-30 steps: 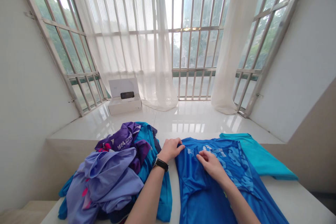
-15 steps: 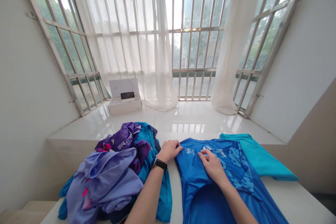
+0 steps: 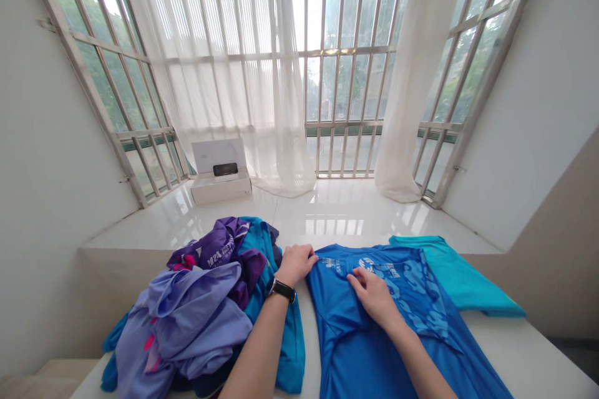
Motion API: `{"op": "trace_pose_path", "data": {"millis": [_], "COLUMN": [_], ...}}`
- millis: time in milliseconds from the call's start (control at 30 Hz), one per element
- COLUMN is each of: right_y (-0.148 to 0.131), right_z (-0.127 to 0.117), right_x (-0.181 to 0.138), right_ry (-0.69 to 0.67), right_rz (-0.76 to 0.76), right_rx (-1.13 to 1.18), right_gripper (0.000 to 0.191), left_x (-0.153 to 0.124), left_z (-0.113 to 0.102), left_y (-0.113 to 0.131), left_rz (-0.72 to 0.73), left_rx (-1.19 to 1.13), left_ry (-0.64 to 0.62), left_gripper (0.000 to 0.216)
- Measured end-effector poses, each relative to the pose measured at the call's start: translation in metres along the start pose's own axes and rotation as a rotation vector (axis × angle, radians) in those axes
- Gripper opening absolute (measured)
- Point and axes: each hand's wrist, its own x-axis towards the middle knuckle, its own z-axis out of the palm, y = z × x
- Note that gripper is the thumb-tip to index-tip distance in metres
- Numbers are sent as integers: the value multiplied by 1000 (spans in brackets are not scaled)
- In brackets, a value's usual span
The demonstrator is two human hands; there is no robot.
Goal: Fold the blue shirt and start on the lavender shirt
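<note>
Inspecting the table (image 3: 519,355) finds a blue shirt (image 3: 346,361) spread right of centre, printed side up, its neckline end toward the window sill (image 3: 290,218). The left hand (image 3: 298,265), with a black-strapped watch (image 3: 282,290) at the wrist, is nearly closed, thumb and fingers pinching the shirt's upper left corner. The right hand (image 3: 372,293) rests over the printed upper part, fingers bent and thumb close to them; whether cloth is caught between them cannot be determined. Left of the shirt lies a crumpled heap comprising a lavender garment (image 3: 196,318), a purple garment (image 3: 206,255) and teal cloth (image 3: 292,349). A folded turquoise garment (image 3: 477,280) lies at the shirt's right, partly covered by it. On the sill stands an opened white box (image 3: 222,190) bearing a dark phone-like device (image 3: 225,169).
</note>
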Motion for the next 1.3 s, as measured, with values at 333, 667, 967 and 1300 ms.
{"op": "trace_pose_path", "data": {"millis": [333, 667, 967, 1300], "right_y": [5, 1, -5, -2], "right_z": [3, -3, -12, -13], "right_x": [-3, -2, -2, -4], "right_ry": [16, 18, 37, 21], "right_rz": [-8, -21, 1, 6], "right_rx": [-114, -91, -100, -175], "right_gripper": [20, 19, 15, 13], "left_x": [0, -2, 1, 2], "left_z": [3, 1, 5, 8], "left_y": [1, 3, 5, 6], "left_rz": [-28, -53, -43, -30], "left_rx": [50, 48, 35, 46], "left_ry": [14, 45, 53, 68], "left_gripper": [26, 27, 28, 28]}}
